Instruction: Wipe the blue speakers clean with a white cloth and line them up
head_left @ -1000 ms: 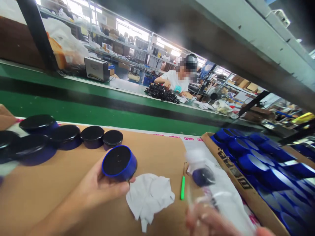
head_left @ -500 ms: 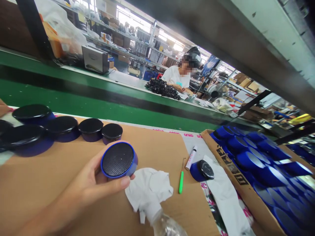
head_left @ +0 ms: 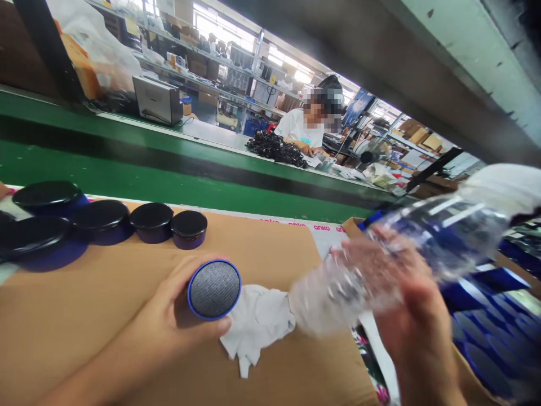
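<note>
My left hand grips a small round blue speaker, its grey mesh face turned toward me, just above a brown cardboard sheet. A crumpled white cloth lies on the cardboard right beside the speaker. My right hand holds a clear plastic bottle lying sideways, blurred by motion, with its base over the cloth's right edge.
Several black-topped blue speakers stand in a row at the cardboard's far left. A carton of blue speakers sits at the right. Behind runs a green conveyor belt; a person in a white shirt works across it by a pile of black cables.
My right hand has swung the clear bottle up from the bottom edge into the middle right. The speaker in my left hand tilted more toward me.
</note>
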{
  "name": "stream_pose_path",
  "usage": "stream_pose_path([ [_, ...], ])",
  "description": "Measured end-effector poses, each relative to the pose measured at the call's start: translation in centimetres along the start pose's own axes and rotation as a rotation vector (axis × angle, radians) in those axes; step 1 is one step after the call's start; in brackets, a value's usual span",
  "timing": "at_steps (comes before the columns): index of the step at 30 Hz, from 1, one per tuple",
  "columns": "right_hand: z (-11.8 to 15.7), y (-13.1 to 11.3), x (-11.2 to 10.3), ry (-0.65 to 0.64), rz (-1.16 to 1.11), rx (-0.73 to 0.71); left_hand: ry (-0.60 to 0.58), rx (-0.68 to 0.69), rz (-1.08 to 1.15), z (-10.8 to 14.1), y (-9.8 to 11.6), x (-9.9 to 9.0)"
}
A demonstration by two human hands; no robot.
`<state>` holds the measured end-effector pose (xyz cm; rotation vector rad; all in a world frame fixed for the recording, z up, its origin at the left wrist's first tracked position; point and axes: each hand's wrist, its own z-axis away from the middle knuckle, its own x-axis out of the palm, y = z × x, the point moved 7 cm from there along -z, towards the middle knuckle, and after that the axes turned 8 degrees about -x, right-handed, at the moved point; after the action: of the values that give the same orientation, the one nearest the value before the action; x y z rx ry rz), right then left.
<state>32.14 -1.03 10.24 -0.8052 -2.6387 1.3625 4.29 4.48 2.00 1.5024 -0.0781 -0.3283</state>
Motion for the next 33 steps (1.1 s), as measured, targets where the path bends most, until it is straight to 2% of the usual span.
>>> stream_pose_path([
  [3,-3.9,2.9,1.9,0.049,-0.017,0.003,-0.054,-0.002,-0.063,-0.4,-0.8,0.2],
  [6,-5.1,5.4,4.0,-0.021,0.071,0.045,-0.078,-0.062,-0.111,-0.5,-1.3,0.5],
  [7,-4.7,5.5,4.2,-0.029,0.111,0.043,-0.078,-0.068,-0.126,-0.5,-1.3,0.6],
  [9,-2.4,3.9,3.7,0.038,0.216,-0.053,-0.090,-0.068,-0.153,-0.4,-1.2,0.9],
  [10,-0.7,2.6,3.5,0.078,0.269,-0.119,-0.102,-0.062,-0.166,-0.4,-1.1,1.0],
  [11,1.4,0.8,3.3,0.139,0.328,-0.247,-0.115,-0.055,-0.178,-0.4,-1.0,1.1],
  [12,3.5,0.0,3.8,0.110,0.324,-0.275,-0.125,-0.051,-0.188,-0.4,-0.9,1.1],
  [13,5.4,-0.3,5.2,-0.036,0.344,-0.258,-0.131,-0.046,-0.203,-0.5,-0.9,1.1],
  [15,8.8,-0.2,7.3,-0.222,0.427,-0.245,-0.139,-0.019,-0.235,-0.4,-0.7,1.1],
  [17,11.0,0.6,9.3,-0.444,0.519,-0.282,-0.142,0.026,-0.252,-0.1,-0.4,1.3],
  [19,11.3,1.5,9.5,-0.549,0.512,-0.249,-0.125,0.102,-0.245,0.5,0.2,1.5],
  [22,9.7,2.5,7.5,-0.516,0.392,-0.059,-0.068,0.192,-0.224,1.4,1.0,2.0],
  [24,8.9,2.3,6.4,-0.474,0.395,-0.018,-0.043,0.216,-0.211,1.9,1.1,2.4],
  [26,9.0,1.7,6.5,-0.492,0.470,-0.085,-0.042,0.219,-0.203,2.2,0.9,2.7],
  [30,10.8,1.2,8.7,-0.561,0.596,-0.263,-0.051,0.201,-0.197,2.3,0.5,2.7],
  [33,11.0,1.7,8.3,-0.506,0.562,-0.234,-0.063,0.230,-0.248,2.4,0.7,2.7],
])
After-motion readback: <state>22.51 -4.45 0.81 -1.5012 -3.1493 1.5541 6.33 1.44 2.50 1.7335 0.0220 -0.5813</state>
